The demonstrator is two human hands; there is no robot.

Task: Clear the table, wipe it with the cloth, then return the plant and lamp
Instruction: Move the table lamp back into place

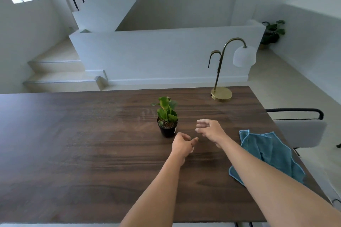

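Dark wood-grain table (pixel 73 143), blue cloth (pixel 267 151), brass lamp (pixel 221 94) — green plant (pixel 167 110), black pot (pixel 168 131).

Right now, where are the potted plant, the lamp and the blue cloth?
potted plant (pixel 167 129): head view, on the black pot's front wall.
lamp (pixel 221 93): head view, on the round brass base.
blue cloth (pixel 265 150): head view, on the crumpled middle fold.

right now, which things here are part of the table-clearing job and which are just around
Part of the job:
- potted plant, mid-table, just beyond the hands
- brass lamp, far right corner
- blue cloth, right edge
- wooden table

Just around:
- grey chair, right of the table
- large floor plant, far corner
- stairs
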